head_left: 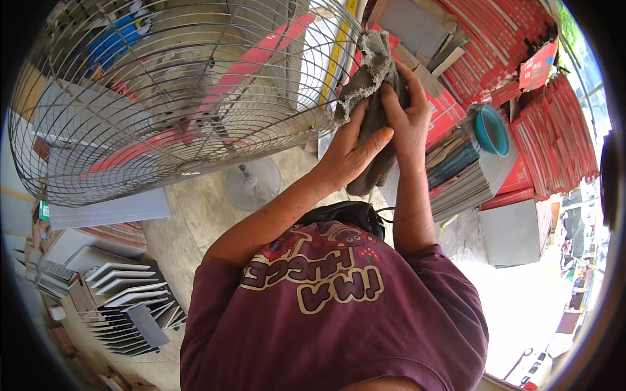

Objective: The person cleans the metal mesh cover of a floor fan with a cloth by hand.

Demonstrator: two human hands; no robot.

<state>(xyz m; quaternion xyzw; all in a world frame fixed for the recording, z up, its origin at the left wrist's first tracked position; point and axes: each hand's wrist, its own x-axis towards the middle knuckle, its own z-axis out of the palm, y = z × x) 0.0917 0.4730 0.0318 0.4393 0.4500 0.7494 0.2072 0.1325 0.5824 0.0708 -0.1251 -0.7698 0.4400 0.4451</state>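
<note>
A grey, frayed rag [375, 72] is bunched up between my two hands, its lower end hanging down. My left hand [349, 156] presses on it from the left, with the thumb pointing toward the other hand. On the other side my right hand [409, 117] grips the same rag, its fingers bent over the cloth. The rag overlaps the right rim of a large fan's wire guard [195, 173]; whether it touches the wires I cannot tell. Behind the wires are red fan blades [251, 65], and a round base [253, 186] stands on the floor below.
Red-edged stacks of flat tiles or boxes [554, 137] fill the right side. A teal basin [491, 130] rests on a pile there, above a grey-white box [512, 233]. At lower left, tile samples [130, 287] stand in a rack [124, 332] on the tiled floor.
</note>
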